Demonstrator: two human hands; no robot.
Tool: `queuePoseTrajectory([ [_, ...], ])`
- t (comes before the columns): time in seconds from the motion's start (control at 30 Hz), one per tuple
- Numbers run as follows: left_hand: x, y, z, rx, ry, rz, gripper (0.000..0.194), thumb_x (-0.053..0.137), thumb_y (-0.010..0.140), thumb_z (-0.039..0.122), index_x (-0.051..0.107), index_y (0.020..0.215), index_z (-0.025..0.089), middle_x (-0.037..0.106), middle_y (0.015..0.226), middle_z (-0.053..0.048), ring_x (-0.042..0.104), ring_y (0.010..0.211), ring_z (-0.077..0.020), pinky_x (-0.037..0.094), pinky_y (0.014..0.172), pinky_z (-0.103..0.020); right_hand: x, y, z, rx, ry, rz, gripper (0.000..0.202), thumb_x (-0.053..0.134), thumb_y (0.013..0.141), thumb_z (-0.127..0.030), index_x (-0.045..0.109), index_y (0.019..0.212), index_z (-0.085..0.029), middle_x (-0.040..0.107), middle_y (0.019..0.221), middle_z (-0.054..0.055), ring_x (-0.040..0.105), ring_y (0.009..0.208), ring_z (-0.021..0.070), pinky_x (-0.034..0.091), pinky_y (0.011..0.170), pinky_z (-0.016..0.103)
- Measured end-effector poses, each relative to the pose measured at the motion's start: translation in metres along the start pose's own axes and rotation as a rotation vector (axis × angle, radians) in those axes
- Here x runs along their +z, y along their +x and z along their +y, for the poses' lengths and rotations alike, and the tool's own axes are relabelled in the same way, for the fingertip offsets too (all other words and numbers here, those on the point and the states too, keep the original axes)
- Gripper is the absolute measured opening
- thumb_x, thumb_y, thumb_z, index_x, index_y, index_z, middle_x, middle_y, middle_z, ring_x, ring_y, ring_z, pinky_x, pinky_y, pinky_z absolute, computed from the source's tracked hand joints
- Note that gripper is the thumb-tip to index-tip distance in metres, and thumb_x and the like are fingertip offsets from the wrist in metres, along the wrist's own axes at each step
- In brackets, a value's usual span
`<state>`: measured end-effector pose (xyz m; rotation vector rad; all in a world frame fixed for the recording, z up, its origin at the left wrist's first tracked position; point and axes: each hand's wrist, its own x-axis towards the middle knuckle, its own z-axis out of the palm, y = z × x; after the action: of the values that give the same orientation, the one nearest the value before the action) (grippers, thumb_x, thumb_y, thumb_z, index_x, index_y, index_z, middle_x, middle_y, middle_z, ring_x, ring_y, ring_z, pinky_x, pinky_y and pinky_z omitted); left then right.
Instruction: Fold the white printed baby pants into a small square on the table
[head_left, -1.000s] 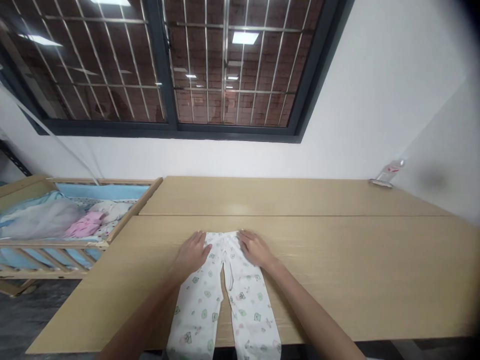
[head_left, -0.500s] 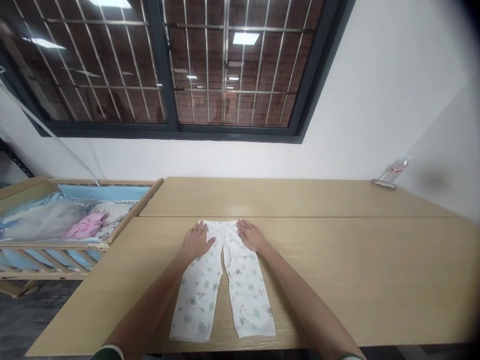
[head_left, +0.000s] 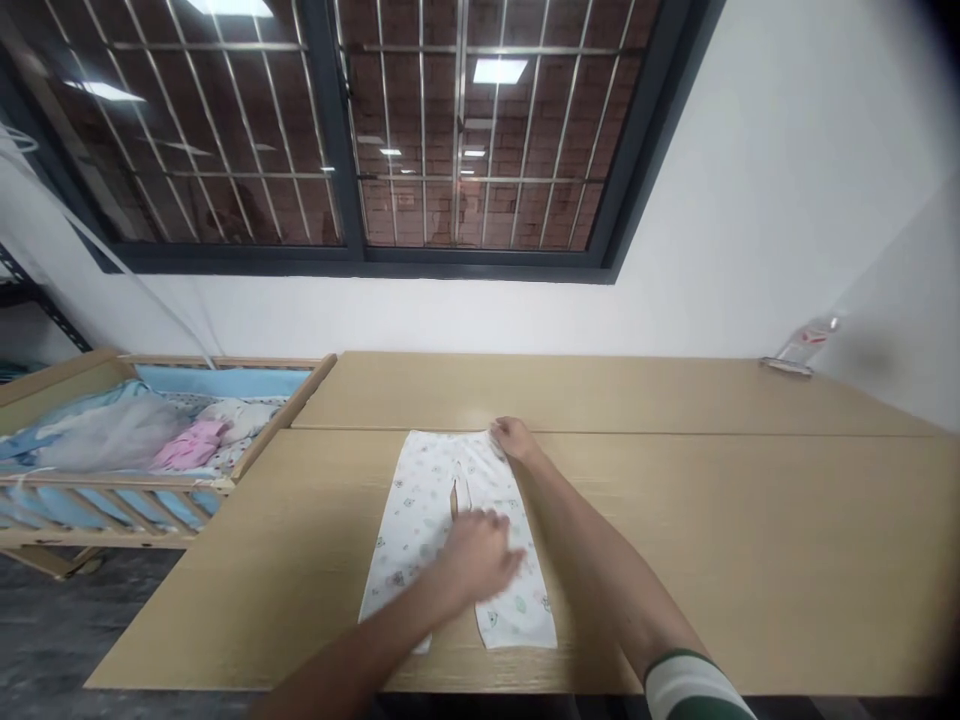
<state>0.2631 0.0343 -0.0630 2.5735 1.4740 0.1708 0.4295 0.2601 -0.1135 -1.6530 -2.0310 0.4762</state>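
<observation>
Trousers: small, white and printed, spread on the pale wooden bench, in front of the person and between the two arms.
Waistband: at the far end, pointing away from the person towards the window, close to the seam between the boards.
Long axis: runs from waistband to hems, roughly straight away from the person; the legs spread a little towards the near edge, with a narrow gap between them.
Hems: the one on the person's right lies just short of the near edge; the other is partly hidden by the left forearm.
Right hand: at the waistband's right corner, fingers bent and narrow; whether they pinch or press the cloth, I cannot tell. The placing probably keeps that corner from shifting.
Left hand: crosses to the inner side of the right leg, blurred, fingers partly curled; neither their opening nor contact can be told. Its place suggests that side is being attended to.
Flat lay: probably chosen so that both legs lie smooth and in reach.
Cot: beside the bench on the left, holding pink cloth among other bedding.
</observation>
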Motion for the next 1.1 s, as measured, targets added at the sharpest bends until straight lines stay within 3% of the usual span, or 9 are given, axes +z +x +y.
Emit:
queuePoseTrajectory([
  [0.1, 0.012, -0.021, 0.058, 0.038, -0.118, -0.182, 0.058, 0.035, 0.096, 0.058, 0.07, 0.106, 0.013, 0.074, 0.095, -0.017, 0.071, 0.088, -0.0337, 0.053, 0.083, -0.049, 0.001, 0.011, 0.001, 0.081, 0.056, -0.019, 0.021, 0.061, 0.088, -0.026, 0.077, 0.097, -0.015, 0.079, 0.101, 0.011, 0.073, 0.095, 0.0227, 0.053, 0.084, 0.027],
  [0.17, 0.021, -0.028, 0.079, -0.018, -0.159, -0.233, 0.06, 0.038, 0.095, 0.06, 0.07, 0.108, 0.011, 0.074, 0.099, -0.02, 0.071, 0.092, -0.0375, 0.053, 0.084, -0.052, 0.001, 0.013, 0.001, 0.12, 0.086, -0.034, 0.016, 0.064, 0.084, -0.024, 0.078, 0.087, -0.016, 0.079, 0.092, 0.009, 0.073, 0.089, 0.0218, 0.052, 0.077, 0.025],
  [0.23, 0.027, -0.03, 0.086, -0.064, -0.187, -0.238, 0.057, 0.039, 0.096, 0.055, 0.07, 0.111, 0.01, 0.074, 0.103, -0.02, 0.071, 0.096, -0.0385, 0.054, 0.085, -0.053, 0.0, 0.013, 0.0, 0.149, 0.115, -0.051, 0.015, 0.066, 0.081, -0.025, 0.077, 0.079, -0.015, 0.078, 0.083, 0.007, 0.073, 0.083, 0.0212, 0.051, 0.072, 0.023],
  [0.4, 0.029, -0.028, 0.082, -0.078, -0.203, -0.234, 0.046, 0.038, 0.097, 0.04, 0.07, 0.109, 0.01, 0.074, 0.102, -0.019, 0.071, 0.096, -0.0366, 0.054, 0.085, -0.052, -0.001, 0.01, -0.004, 0.192, 0.193, -0.059, 0.014, 0.072, 0.077, -0.027, 0.075, 0.07, -0.015, 0.075, 0.073, 0.005, 0.071, 0.078, 0.0204, 0.049, 0.066, 0.022],
  [0.63, 0.03, -0.033, 0.074, -0.047, -0.275, -0.182, 0.038, 0.042, 0.093, 0.035, 0.073, 0.1, 0.013, 0.076, 0.098, -0.018, 0.072, 0.091, -0.0328, 0.052, 0.081, -0.043, -0.005, 0.007, -0.012, 0.243, 0.306, -0.029, 0.014, 0.079, 0.069, -0.025, 0.069, 0.065, -0.016, 0.071, 0.067, 0.003, 0.069, 0.075, 0.0199, 0.05, 0.067, 0.023],
  [0.77, 0.03, -0.044, 0.065, -0.113, -0.527, -0.061, 0.036, 0.042, 0.095, 0.038, 0.07, 0.087, 0.019, 0.076, 0.088, -0.01, 0.069, 0.081, -0.0247, 0.044, 0.071, -0.034, -0.01, 0.007, -0.021, 0.254, 0.4, -0.006, 0.013, 0.078, 0.072, -0.021, 0.067, 0.075, -0.016, 0.073, 0.075, 0.004, 0.068, 0.073, 0.0171, 0.05, 0.065, 0.022],
  [0.9, 0.025, -0.064, 0.052, -0.224, -0.869, 0.04, 0.032, 0.047, 0.095, 0.042, 0.062, 0.078, 0.021, 0.067, 0.069, -0.001, 0.059, 0.065, -0.0163, 0.035, 0.06, -0.029, -0.013, 0.008, -0.039, 0.243, 0.494, 0.014, 0.019, 0.077, 0.075, -0.022, 0.064, 0.088, -0.016, 0.071, 0.074, 0.003, 0.066, 0.066, 0.015, 0.05, 0.059, 0.021],
  [1.0, 0.025, -0.081, 0.041, -0.273, -1.109, 0.097, 0.037, 0.048, 0.095, 0.051, 0.056, 0.074, 0.021, 0.059, 0.063, 0.001, 0.055, 0.061, -0.0144, 0.035, 0.058, -0.026, -0.011, 0.012, -0.058, 0.217, 0.534, 0.022, 0.023, 0.077, 0.076, -0.021, 0.062, 0.093, -0.016, 0.068, 0.07, 0.001, 0.064, 0.062, 0.014, 0.049, 0.057, 0.021],
  [1.1, 0.03, -0.098, 0.026, -0.3, -1.205, 0.16, 0.046, 0.047, 0.094, 0.061, 0.049, 0.07, 0.022, 0.053, 0.06, 0.002, 0.053, 0.06, -0.0142, 0.037, 0.059, -0.026, -0.001, 0.017, -0.08, 0.185, 0.535, 0.036, 0.023, 0.075, 0.077, -0.02, 0.061, 0.095, -0.017, 0.065, 0.069, -0.002, 0.062, 0.061, 0.0124, 0.048, 0.057, 0.02],
])
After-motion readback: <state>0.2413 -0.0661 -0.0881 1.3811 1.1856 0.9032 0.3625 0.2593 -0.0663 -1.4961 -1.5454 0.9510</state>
